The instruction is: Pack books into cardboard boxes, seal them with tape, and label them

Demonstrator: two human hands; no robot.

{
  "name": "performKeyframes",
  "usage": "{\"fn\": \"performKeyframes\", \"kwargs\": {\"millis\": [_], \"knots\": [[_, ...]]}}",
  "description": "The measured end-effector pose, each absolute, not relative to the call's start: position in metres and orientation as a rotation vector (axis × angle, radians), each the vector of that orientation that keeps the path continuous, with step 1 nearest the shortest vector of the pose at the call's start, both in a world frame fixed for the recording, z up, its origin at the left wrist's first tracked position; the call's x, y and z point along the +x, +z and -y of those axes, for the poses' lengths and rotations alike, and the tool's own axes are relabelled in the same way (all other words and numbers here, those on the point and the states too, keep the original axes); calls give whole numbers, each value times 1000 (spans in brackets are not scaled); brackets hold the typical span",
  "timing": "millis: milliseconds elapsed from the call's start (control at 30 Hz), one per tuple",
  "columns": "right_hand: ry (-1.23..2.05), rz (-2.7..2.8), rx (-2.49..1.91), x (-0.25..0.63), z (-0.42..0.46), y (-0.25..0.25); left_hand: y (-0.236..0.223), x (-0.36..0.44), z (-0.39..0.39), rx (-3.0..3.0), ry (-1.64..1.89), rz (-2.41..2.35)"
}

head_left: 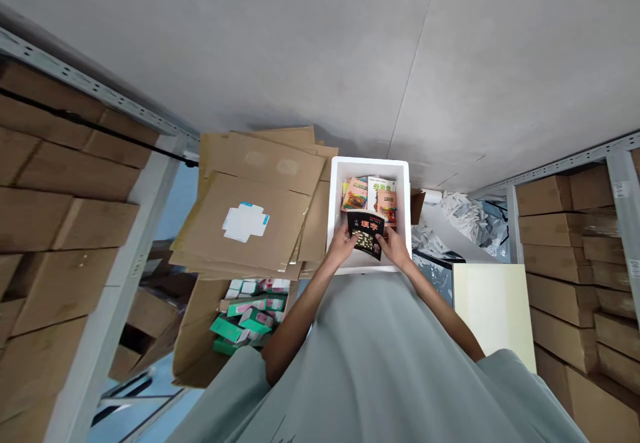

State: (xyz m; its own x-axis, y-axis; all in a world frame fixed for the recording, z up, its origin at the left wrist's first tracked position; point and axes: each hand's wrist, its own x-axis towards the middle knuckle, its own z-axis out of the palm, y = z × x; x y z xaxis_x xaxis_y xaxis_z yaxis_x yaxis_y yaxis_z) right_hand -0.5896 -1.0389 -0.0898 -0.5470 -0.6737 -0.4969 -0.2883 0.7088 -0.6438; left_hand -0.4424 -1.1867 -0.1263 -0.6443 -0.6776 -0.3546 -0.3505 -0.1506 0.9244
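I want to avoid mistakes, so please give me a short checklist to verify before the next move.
1. Black booklet held at both sides by the left hand and right hand: ok.
2. Front cover of the booklet visible: ok.
3. White box open at the top: ok.
4. Books in the box neatly lined up: not ok, they overlap at different angles.
5. Cardboard sheets beside the box evenly stacked: not ok, their edges are spread out.
6. Back cover of the booklet undamaged: cannot tell, it is hidden.

Black booklet (pixel 367 235) between both hands (pixel 369 245)
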Motion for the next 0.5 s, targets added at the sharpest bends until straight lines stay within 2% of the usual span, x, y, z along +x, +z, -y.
{"fn": "performKeyframes", "kwargs": {"millis": [233, 500], "knots": [[-1384, -2074, -476, -593, 1029, -38, -74, -444, 1207, 1052, -2049, 1721], [-1747, -1828, 68, -567, 982, 11, -31, -446, 1185, 828, -2262, 1766]]}}
